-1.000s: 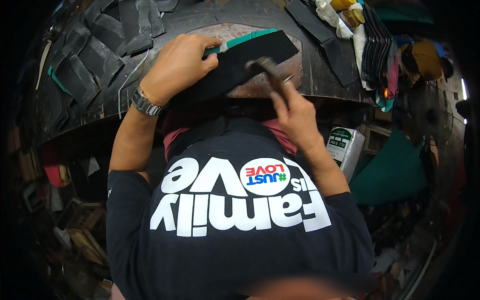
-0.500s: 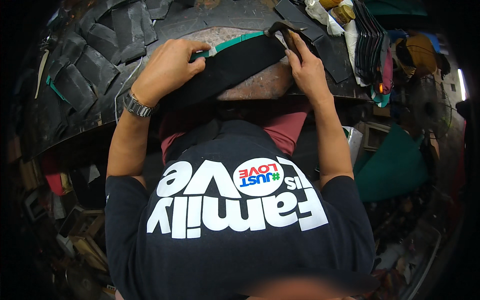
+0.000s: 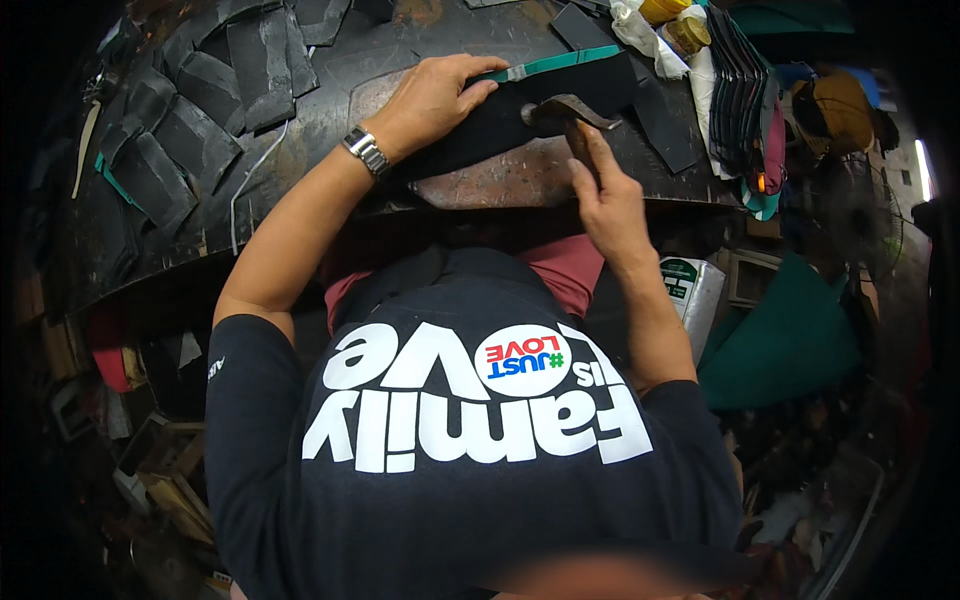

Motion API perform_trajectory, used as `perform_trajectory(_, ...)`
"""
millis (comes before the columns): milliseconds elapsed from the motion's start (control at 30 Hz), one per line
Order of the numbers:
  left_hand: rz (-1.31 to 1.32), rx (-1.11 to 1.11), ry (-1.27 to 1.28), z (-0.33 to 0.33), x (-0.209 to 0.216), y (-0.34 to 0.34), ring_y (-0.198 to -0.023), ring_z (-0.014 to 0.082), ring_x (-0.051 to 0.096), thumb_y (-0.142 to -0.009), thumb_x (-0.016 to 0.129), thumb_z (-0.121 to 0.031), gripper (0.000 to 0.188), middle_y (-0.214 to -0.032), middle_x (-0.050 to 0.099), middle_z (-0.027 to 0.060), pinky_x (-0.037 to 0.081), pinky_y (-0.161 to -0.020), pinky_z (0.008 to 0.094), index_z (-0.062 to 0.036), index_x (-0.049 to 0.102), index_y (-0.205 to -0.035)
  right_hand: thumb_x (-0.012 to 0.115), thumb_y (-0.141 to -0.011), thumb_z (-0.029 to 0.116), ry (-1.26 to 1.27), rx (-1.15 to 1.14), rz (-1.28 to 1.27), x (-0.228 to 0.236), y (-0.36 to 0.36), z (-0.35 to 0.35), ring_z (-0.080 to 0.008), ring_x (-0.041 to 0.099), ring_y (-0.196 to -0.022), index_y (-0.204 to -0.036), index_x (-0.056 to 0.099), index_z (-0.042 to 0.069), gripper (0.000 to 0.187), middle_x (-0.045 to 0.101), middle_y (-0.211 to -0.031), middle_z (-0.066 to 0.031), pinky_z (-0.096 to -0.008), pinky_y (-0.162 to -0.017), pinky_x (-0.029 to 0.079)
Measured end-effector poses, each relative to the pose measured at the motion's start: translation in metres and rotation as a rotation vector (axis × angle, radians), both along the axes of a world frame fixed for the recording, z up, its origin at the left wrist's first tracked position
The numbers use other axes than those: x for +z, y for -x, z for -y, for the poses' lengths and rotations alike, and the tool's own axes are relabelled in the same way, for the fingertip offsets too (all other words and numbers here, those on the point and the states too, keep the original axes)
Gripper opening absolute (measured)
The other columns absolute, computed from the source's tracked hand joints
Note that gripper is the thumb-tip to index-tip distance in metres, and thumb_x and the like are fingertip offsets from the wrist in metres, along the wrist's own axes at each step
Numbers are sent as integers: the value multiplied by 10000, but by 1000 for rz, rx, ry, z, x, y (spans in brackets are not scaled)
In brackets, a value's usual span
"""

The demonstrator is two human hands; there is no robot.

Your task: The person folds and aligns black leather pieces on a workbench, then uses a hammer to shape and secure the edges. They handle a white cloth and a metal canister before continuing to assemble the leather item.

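A long black piece of material (image 3: pixel 500 115) lies on the bench, a folded green strip (image 3: pixel 575 62) running along its far edge. My left hand (image 3: pixel 430 100) pinches that edge at its left end, thumb on the black side and fingers over the strip. Close by the fingertips, a short pale greyish patch interrupts the green. My right hand (image 3: pixel 608 195) is wrapped round the wooden handle of a cobbler's hammer (image 3: pixel 560 110), whose dark curved head is over the right part of the black piece. Whether the head touches the material I cannot tell.
Beneath the piece is a worn reddish-brown slab (image 3: pixel 500 178). Several black cut pieces (image 3: pixel 260 70) spread over the bench's left side, with a thin white cord (image 3: pixel 258 170) near them. At the right stand a row of black panels (image 3: pixel 735 95) and a yellow can (image 3: pixel 686 35).
The black piece and my left hand have shifted right. The hammer has come off the green edge, nearer to me, over the black surface.
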State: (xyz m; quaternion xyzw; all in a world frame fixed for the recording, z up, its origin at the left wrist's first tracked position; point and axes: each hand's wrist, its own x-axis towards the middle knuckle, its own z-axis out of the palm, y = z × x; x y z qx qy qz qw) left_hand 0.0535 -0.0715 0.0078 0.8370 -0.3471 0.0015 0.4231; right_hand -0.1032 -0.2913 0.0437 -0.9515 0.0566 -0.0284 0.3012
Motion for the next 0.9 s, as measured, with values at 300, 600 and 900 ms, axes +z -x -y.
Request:
perform_trajectory(300,-39,-88,74,16,-12,-11,-1028,274,707,-965,689,-205,375,-1186,718,165,546,-892,352,-69,657,-1312,645,-977,168,-51,31,158,-3,6,4,-394,712,-974,-1335,622,75,371,711,-1088,-247,-385,-834,551)
perform_trajectory(600,-80,-189,6,8,-6,-19,-1072,292,701,-934,715,-165,461,-1213,711,181,550,-924,365,-90,613,-1377,640,-972,196,-29,108,105,-11,10,-9,-448,683,-960,-1376,564,75,429,704,-1060,-252,-484,-807,538)
perform_trajectory(900,-173,-277,-276,1,14,-44,-1052,320,720,-769,848,-97,699,-1187,721,203,572,-922,389,-162,602,-1420,660,-949,156,-38,339,64,1,11,-57,-414,704,-887,-1454,526,180,523,712,-1051,-225,-469,-740,571)
